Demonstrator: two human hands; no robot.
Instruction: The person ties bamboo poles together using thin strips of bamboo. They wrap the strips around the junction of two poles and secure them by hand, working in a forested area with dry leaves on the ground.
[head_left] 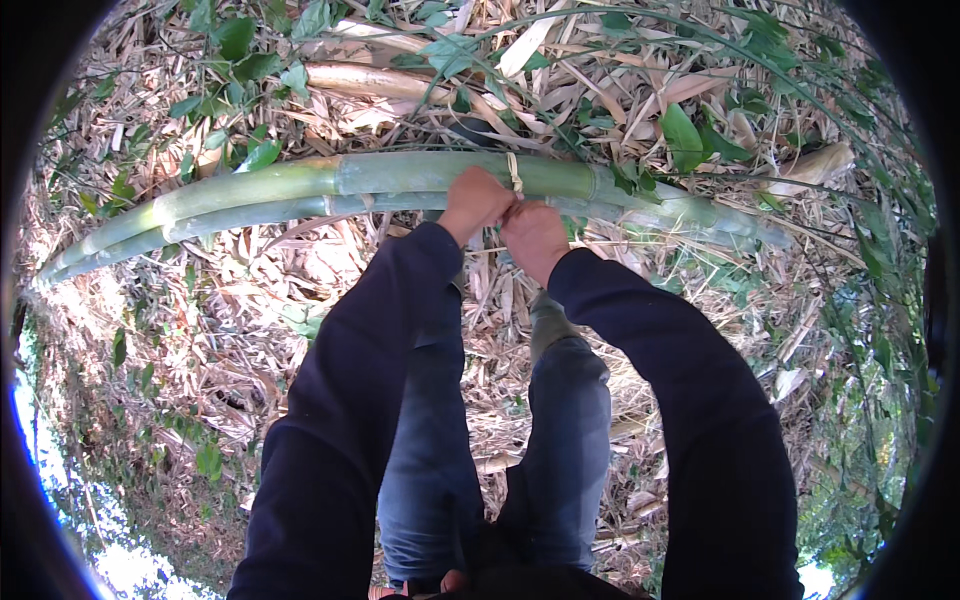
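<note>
Bamboo poles (410, 173), green, lying together; 1 pale tie (515, 172) across. Left hand (477, 202), right hand (535, 236): both clenched, touching, beside the tie; what they grip, hidden.

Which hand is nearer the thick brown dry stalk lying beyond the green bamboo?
Left. The left hand is over the bamboo, short of the stalk and right of it; the right hand sits farther right and closer to the body.
</note>
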